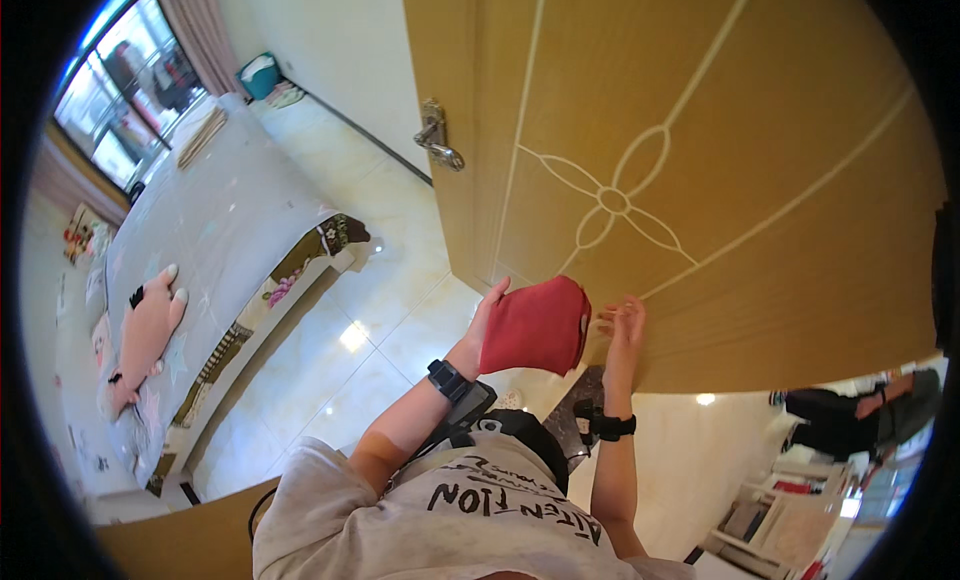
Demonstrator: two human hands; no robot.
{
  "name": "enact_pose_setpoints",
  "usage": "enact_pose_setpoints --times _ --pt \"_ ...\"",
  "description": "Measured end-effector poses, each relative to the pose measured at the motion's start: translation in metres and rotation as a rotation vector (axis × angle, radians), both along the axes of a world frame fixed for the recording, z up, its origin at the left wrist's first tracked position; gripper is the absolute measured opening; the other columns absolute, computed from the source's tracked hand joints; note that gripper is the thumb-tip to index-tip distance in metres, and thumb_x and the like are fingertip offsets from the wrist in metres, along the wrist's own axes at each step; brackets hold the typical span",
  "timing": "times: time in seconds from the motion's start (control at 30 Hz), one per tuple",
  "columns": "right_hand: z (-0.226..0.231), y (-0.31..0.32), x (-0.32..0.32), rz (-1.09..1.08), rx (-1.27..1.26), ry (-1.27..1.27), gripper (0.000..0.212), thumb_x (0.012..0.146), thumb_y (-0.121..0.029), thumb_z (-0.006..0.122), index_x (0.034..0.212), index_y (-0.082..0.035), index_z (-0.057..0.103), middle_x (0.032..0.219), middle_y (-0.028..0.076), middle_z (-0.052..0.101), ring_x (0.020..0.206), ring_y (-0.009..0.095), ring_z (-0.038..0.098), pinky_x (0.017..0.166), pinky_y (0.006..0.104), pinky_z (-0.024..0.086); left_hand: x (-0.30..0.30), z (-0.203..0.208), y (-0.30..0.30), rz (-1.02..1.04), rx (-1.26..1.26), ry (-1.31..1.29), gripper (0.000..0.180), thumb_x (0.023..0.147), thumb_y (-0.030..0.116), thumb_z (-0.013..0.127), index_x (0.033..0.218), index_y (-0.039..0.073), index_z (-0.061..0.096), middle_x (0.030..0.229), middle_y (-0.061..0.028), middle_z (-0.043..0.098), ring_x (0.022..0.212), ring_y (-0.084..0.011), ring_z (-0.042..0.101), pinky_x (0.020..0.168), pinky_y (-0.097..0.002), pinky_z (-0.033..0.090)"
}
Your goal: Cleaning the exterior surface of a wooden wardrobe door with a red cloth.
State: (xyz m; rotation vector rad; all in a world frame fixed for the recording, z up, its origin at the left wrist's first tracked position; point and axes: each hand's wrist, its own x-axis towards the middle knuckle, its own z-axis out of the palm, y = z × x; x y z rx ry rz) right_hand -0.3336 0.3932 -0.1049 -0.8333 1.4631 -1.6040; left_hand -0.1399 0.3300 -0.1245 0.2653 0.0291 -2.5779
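Observation:
A folded red cloth (533, 326) rests in my left hand (489, 315), whose thumb shows along its left edge; the other fingers are hidden beneath it. My right hand (624, 325) is just right of the cloth, apart from it, with its fingers loosely spread and nothing in them. Those fingers are close to the lower part of a tan wooden door (760, 270), and I cannot tell whether they touch it. Pale lines form a petal pattern on the door. A metal lever handle (438, 140) sits near its left edge.
On the left stands a bed (235, 205) with a pale sheet and a pink plush toy (150, 330). A teal bin (260, 75) stands by the far wall. Glossy tiled floor (345, 380) lies between bed and door. At right, another person (850, 415) is near a wooden chair (780, 525).

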Motion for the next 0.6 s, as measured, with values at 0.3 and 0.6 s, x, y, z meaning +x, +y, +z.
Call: enact_pose_setpoints --times 0.3,0.6 --pt "0.042 -0.092 -0.008 -0.024 -0.323 0.583 0.026 0.085 -0.013 0.044 0.109 -0.002 0.042 0.101 0.01 0.049 0.092 0.021 0.048 0.08 0.0315 0.038 0.07 -0.047 -0.053 0.597 0.026 0.031 0.04 0.083 0.025 0.028 0.109 0.001 0.046 0.111 -0.0151 0.051 0.103 -0.0293 0.048 0.093 -0.0425 0.033" --pt "0.132 -0.161 0.016 -0.13 -0.729 1.208 0.03 0.08 -0.004 0.047 0.11 -0.002 0.043 0.11 0.013 0.048 0.101 0.029 0.044 0.086 0.0368 0.035 0.086 -0.081 -0.212 0.674 -0.182 0.406 0.055 0.081 0.032 0.011 0.113 0.003 0.045 0.116 -0.0144 0.048 0.108 -0.0289 0.043 0.095 -0.0389 0.03"
